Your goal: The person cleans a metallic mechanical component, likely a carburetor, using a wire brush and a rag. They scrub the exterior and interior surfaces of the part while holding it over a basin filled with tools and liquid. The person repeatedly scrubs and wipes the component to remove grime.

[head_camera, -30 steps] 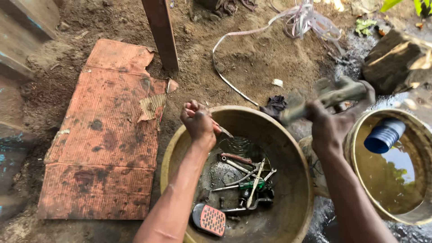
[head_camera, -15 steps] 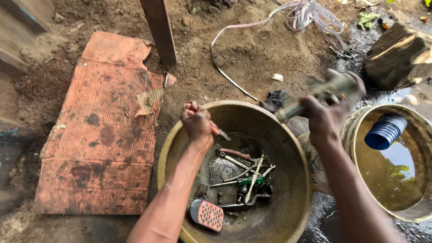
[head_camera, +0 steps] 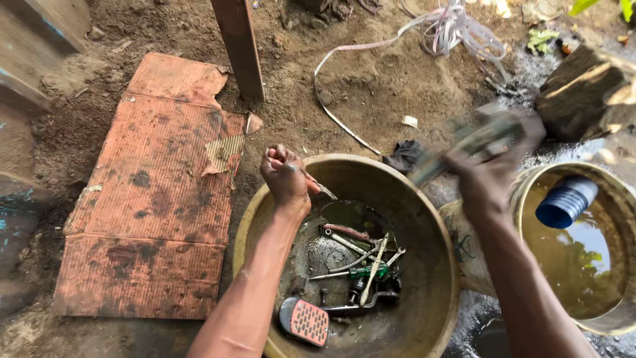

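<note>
Large round mud-brown metal basin (head_camera: pixel 424 199) at lower centre, tools in its bottom. Right hand (head_camera: pixel 487 176), shifted leftward, fisted round blurred grey-green tool (head_camera: pixel 474 142) upper right. Left hand (head_camera: pixel 286 176) unmoved, pinching thin metal piece (head_camera: pixel 323 189) over rim.

closest thing to packaging here is a flattened reddish-brown corrugated cardboard sheet (head_camera: pixel 149 199) lying on the dirt just left of the basin, stained, top layer torn near its upper right edge; no labels, signs or screens that i can see
</note>
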